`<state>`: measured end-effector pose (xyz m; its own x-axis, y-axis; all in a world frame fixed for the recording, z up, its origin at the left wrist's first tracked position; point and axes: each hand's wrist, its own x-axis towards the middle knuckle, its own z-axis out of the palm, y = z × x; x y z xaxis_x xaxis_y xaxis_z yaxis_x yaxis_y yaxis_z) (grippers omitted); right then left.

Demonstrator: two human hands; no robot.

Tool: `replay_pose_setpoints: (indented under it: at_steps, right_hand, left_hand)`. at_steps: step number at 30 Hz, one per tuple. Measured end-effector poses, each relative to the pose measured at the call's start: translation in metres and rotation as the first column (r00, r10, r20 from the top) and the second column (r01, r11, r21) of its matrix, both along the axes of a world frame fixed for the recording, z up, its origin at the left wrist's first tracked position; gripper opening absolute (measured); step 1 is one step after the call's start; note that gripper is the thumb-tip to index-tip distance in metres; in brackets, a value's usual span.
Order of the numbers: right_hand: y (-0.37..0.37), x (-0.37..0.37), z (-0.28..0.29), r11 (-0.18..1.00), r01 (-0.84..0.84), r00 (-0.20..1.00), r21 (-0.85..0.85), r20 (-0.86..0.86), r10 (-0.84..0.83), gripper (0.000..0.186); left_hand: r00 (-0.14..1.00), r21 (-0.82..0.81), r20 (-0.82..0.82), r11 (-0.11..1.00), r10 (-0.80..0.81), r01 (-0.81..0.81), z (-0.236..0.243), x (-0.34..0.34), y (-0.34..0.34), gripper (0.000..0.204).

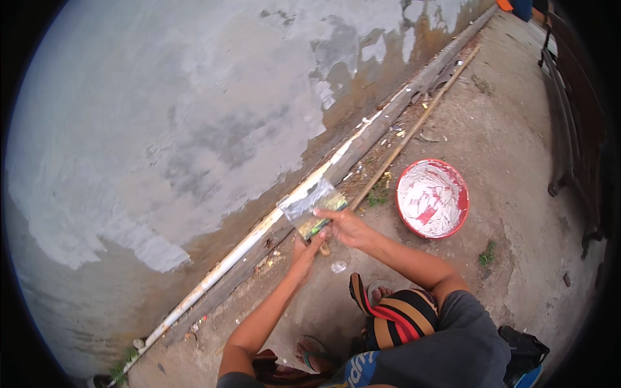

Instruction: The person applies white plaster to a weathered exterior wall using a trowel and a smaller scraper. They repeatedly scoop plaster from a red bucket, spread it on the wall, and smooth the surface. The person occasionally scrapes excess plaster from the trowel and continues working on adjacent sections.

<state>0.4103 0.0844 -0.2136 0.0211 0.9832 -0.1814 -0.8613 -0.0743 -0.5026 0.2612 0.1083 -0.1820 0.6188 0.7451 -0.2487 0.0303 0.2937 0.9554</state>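
Observation:
My left hand [309,252] is closed around the lower edge of a flat, roughly square putty blade [309,205], silver-grey with yellow and green along its lower part. My right hand [346,226] grips the same blade from the right, its thumb or a finger lying across the face. Fingers behind the blade are hidden. To the right of my hands, a red basin [464,216] stands on the ground, with white paste [432,194] smeared over its inside.
A grey wall [213,123] with patchy coating rises at the left. Along its foot runs a pale pipe [220,268], and a long wooden pole [424,116] lies beside it. A dark bench-like frame [569,129] stands at the right. My sandalled feet [314,352] are below.

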Motion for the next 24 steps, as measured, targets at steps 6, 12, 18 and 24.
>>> replay_pose_setpoints:
  at_steps: [6, 12, 18, 24]
  right_hand:
    - [-0.044, 0.027, -0.035, 0.954, 0.113, 0.958, -0.276, 0.286, -0.031, 0.043]
    - [-0.080, 0.025, -0.065, 0.986, 0.155, 0.417, 0.055, 0.901, -0.116, 0.037]
    - [-0.072, 0.021, -0.112, 0.994, 0.088, 0.437, 0.062, 0.895, -0.094, 0.046]
    - [-0.070, 0.058, -0.100, 0.940, 0.325, 0.319, 0.106, 0.923, -0.214, 0.036]
  left_hand:
    - [0.972, -0.335, 0.155, 0.935, 0.178, -0.118, -0.076, 0.054, -0.038, 0.052]
    - [0.935, -0.460, 0.253, 0.881, 0.250, -0.111, -0.076, 0.054, -0.044, 0.051]
    - [0.944, -0.463, 0.262, 0.884, 0.202, -0.060, -0.090, 0.042, -0.048, 0.047]
    - [0.934, -0.416, 0.273, 0.904, 0.229, -0.100, -0.079, 0.027, -0.020, 0.052]
